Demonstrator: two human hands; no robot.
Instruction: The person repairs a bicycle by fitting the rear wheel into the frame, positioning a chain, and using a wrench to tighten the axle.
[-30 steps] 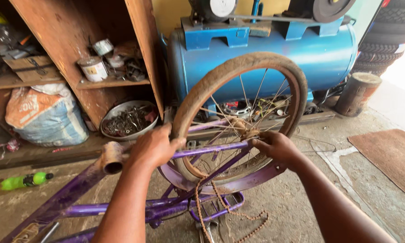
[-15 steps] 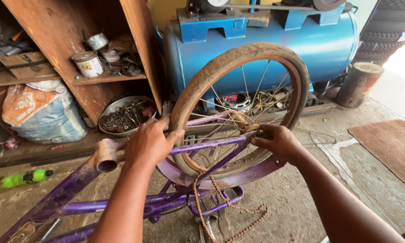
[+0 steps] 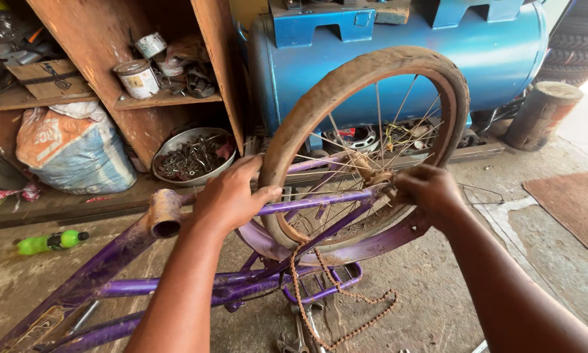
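Far left on the upper shelf sits a brown cardboard box (image 3: 45, 77), flat and rectangular, with a dark mark on its front. Right of it on the next shelf stands a round tin (image 3: 137, 78) with a pale paper label; a smaller tin (image 3: 151, 44) lies tilted behind it. Under the shelf slumps a sack (image 3: 71, 147), orange on top, pale blue below. Near left, a green bottle (image 3: 49, 242) lies on the floor.

Both bare forearms reach forward from the lower edge of the view. The left hand (image 3: 232, 196) is curled palm down in a closed grip. The right hand (image 3: 430, 191) is bent at the wrist, fingers pinched together.
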